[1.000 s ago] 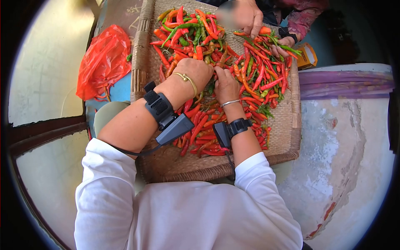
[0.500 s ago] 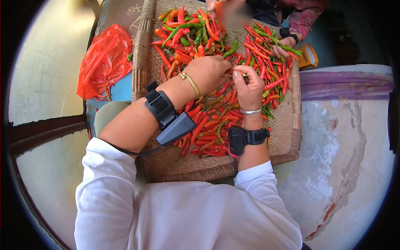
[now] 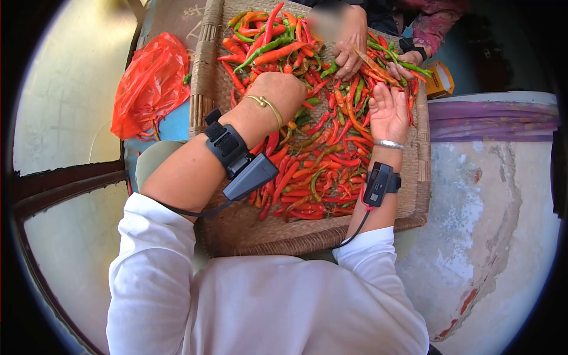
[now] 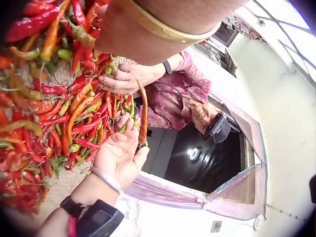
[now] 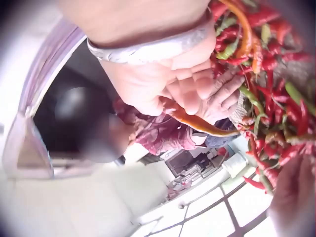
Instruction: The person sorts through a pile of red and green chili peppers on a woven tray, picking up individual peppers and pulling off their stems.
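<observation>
The woven tray (image 3: 414, 195) lay heaped with peppers (image 3: 302, 177), two hands apart over it.
An orange pepper (image 4: 143, 116) was over the tray's far right, beside the upturned right hand (image 3: 390, 113), whose fingers were relaxed; contact was unclear. Left of the tray's centre, the left hand (image 3: 281, 96) bent over the peppers, its fingers hidden, so any hold could not be told. Another person's hand (image 3: 353, 44) reached among peppers toward the tray's far edge. Care probably meant light support near one end, a low, gentle release, and room for that hand.
</observation>
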A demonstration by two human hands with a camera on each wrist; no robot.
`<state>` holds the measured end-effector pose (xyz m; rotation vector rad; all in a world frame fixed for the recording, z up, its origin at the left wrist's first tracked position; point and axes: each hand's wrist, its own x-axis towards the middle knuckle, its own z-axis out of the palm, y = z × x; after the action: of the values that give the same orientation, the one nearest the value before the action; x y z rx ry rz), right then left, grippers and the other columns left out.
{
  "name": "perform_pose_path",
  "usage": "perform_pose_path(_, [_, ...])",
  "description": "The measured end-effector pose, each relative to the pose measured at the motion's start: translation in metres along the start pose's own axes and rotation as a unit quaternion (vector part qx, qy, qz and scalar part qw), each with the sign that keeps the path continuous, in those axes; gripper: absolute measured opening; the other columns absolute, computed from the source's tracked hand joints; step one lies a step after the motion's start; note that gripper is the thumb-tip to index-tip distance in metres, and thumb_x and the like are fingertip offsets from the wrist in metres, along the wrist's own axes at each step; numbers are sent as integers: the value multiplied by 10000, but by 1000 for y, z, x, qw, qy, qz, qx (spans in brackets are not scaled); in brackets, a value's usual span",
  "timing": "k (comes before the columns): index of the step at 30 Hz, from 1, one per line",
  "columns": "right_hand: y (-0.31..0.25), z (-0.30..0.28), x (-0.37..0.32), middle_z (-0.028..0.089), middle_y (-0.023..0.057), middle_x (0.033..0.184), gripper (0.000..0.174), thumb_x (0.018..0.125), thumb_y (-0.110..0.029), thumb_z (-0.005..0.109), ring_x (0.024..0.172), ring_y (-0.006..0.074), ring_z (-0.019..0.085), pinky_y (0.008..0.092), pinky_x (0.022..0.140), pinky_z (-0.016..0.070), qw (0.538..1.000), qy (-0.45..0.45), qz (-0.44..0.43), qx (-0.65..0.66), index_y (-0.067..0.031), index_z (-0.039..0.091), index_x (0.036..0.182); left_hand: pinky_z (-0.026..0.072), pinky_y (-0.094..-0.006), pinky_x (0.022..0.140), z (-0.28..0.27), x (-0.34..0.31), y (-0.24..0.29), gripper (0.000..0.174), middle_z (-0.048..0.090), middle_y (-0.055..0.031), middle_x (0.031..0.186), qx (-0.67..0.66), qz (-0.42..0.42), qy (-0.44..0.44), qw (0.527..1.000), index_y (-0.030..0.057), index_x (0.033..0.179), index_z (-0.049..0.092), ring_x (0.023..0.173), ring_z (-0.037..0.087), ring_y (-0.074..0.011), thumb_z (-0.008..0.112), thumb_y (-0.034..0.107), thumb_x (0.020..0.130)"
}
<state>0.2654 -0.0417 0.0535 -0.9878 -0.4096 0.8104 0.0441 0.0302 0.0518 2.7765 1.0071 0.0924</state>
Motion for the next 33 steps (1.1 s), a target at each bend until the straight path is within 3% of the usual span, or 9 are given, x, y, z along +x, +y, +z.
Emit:
perform_pose_path(2, [15,-23,9,617,141,864,251,853,-215,493,743,202,617,285,567,490,989,5,143,-44,-22,505,1013,494,-364,549,1,0,0,107,611,-89,688,1,0,-11,1000,77,787,591,669,614,-252,506,131,752])
perform_pose_path(5, [37,1,-14,598,107,835,382,797,-141,552,673,123,590,199,488,438,946,-85,146,-277,28,470,1130,497,-334,630,-3,0,3,121,628,-108,788,7,-1,-57,998,54,798,632,768,621,-241,534,90,736])
perform_pose_path(9, [69,20,-37,605,116,795,289,714,-159,628,696,264,588,338,606,466,680,-222,-240,-656,-49,570,975,499,-357,575,10,-4,6,121,619,-96,744,22,74,-105,991,75,813,597,708,620,-236,505,130,758])
perform_pose_path(16, [82,27,-49,600,114,779,216,711,-151,618,720,319,566,375,632,455,706,-257,-108,-651,-64,596,907,502,-350,598,10,-5,7,144,608,-79,790,20,31,-82,996,68,862,581,724,615,-235,526,145,754])
perform_pose_path(19, [71,27,-46,608,87,744,173,731,-110,596,651,241,586,326,589,459,701,-260,-180,-639,-48,597,892,501,-352,586,11,-5,9,179,578,-69,826,-12,41,14,999,68,909,563,709,607,-243,540,138,746])
perform_pose_path(21, [57,27,-44,593,48,683,143,750,-80,573,582,124,560,263,539,443,838,-255,-8,-483,-24,595,880,501,-352,583,9,-5,11,212,559,-68,850,-29,44,50,997,72,941,553,707,602,-247,552,138,740])
perform_pose_path(22, [45,30,-45,559,6,644,128,771,-67,548,543,53,498,214,497,408,832,-255,14,-493,-6,594,874,498,-354,592,8,-4,11,248,545,-70,871,-55,45,57,996,77,966,544,717,597,-252,571,143,728])
perform_pose_path(30, [-3,30,-50,538,-14,661,110,804,-75,530,531,36,471,163,472,391,861,-281,160,-393,-15,585,877,473,-377,645,8,-7,15,325,550,-102,881,-193,56,86,976,80,995,539,742,578,-289,619,181,696])
perform_pose_path(33, [0,29,-49,541,-10,655,106,811,-98,537,522,37,476,153,465,389,887,-246,176,-349,-18,586,861,466,-386,646,5,-5,15,298,581,-133,784,-211,77,2,975,68,967,561,725,576,-299,615,189,700])
